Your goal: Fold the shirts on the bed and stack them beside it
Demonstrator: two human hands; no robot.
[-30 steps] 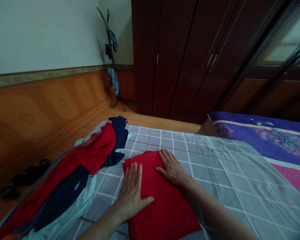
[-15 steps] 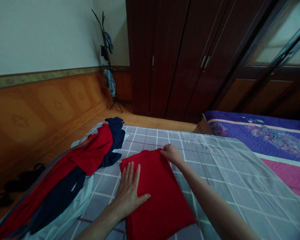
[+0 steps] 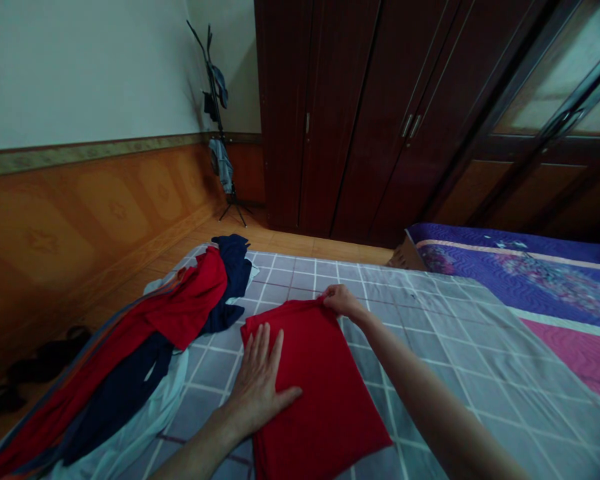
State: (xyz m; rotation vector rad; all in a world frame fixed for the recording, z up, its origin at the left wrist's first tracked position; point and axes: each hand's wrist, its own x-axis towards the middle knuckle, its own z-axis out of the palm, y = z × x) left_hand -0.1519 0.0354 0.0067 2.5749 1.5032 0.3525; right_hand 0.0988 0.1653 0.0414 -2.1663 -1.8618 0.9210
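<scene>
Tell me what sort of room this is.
Probably a bedroom: a checked sheet spread out like bedding, a tall dark wardrobe on the far side, and a coat stand in the corner.

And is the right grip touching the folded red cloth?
Touching. In the head view, the right grip pinches the folded red cloth by its far right corner.

our left hand (image 3: 259, 385) is flat, palm down, fingers (image 3: 263, 341) straight and pointing away from us, slightly spread. left thumb (image 3: 289, 397) sticks out wide to the right. left forearm (image 3: 200, 445) comes up from the bottom edge, angled right. our right hand (image 3: 341, 301) sits farther out, fingers curled, pinching at the tips. right forearm (image 3: 420, 387) slants up and left, more outstretched. both our forearms bare, hands apart.
</scene>
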